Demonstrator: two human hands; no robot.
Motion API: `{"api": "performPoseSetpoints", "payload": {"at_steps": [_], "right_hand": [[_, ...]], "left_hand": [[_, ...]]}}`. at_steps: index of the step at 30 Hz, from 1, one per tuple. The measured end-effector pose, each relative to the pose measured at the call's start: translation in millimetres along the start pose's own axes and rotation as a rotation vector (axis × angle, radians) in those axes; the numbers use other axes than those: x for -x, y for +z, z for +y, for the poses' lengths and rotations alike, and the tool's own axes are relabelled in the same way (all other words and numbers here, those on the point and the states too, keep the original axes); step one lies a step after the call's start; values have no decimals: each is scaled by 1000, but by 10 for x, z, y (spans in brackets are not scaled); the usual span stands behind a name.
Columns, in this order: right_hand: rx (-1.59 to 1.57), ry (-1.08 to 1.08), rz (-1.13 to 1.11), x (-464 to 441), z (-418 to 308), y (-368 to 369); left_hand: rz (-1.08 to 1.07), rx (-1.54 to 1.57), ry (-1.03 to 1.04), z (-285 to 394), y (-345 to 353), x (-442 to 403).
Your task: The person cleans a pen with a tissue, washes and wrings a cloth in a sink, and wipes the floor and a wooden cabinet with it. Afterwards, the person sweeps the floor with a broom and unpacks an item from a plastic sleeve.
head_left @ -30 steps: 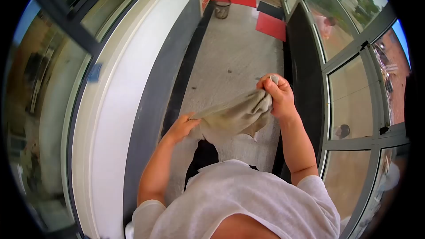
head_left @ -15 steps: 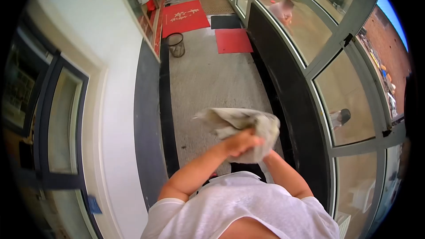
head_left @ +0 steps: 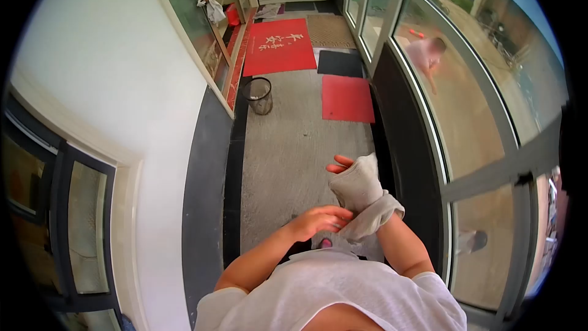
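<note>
A grey-beige cloth (head_left: 358, 187) is wrapped round my right hand (head_left: 341, 163) and wrist, its lower part folded over in a thick roll. Only a few fingers of that hand stick out past the cloth, stretched and slightly apart; the palm is hidden. My left hand (head_left: 317, 220) is beside the lower fold, fingers extended and apart, with the fingertips touching or just at the cloth's edge. Both hands are in front of my body, above the grey floor (head_left: 288, 165).
A mesh wastebasket (head_left: 258, 97) stands by the left wall. Beyond it lie a large red mat (head_left: 278, 49), a smaller red mat (head_left: 348, 99) and a dark mat (head_left: 340, 64). Glass panels line the right side, where a person (head_left: 425, 55) shows in the glass.
The cloth, earlier loose and spread between both hands, now wraps round my right hand and wrist. My left hand has moved down and left. The view has tilted, with the floor mats lower.
</note>
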State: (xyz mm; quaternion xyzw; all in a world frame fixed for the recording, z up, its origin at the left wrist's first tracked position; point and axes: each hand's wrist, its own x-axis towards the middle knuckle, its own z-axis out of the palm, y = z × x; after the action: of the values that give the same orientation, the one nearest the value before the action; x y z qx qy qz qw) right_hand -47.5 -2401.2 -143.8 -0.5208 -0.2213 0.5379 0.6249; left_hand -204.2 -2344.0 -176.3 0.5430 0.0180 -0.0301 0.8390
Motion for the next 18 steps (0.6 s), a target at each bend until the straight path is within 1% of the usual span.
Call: {"api": "performPoseSetpoints", "payload": {"at_steps": [2,3,4,5,6,9,10,13,15,16,17,18], "right_hand": [[515,-171,-30,-424,-138,48],[688,-275,-109,-591,-171,135],[818,-369,-212,-750,-167,238],[923,-451,-311,-933,-145,346],[1000,-506,-403,-1056,-149,416],[1112,-547,-604,-1426,-330,532],[1151,-549,-644,-1565,-429,548],[1268,-550,-711,-2045,-796,512],[1368,-542,-687,-2457,-1072,421],[1410,-544,-648,-2648,-1196,334],[1185,-779,-557,-2886,-1229,147],[1354,-739,-346,-3063,-1527,187]], "left_hand": [[119,343,-202,-126,-558,-165],[126,343,-184,-230,-753,-349],[336,66,-38,-384,-936,-589],[451,-41,22,-392,-1158,-738],[517,-57,49,-321,-1384,-886],[503,431,-19,165,-2086,-1149],[504,510,-51,350,-2312,-1285],[575,573,-140,939,-2951,-1787],[619,502,-77,1296,-3315,-2076],[518,261,192,1424,-3390,-2150],[446,58,478,1553,-3463,-2223],[546,512,486,1731,-3582,-2350]]}}
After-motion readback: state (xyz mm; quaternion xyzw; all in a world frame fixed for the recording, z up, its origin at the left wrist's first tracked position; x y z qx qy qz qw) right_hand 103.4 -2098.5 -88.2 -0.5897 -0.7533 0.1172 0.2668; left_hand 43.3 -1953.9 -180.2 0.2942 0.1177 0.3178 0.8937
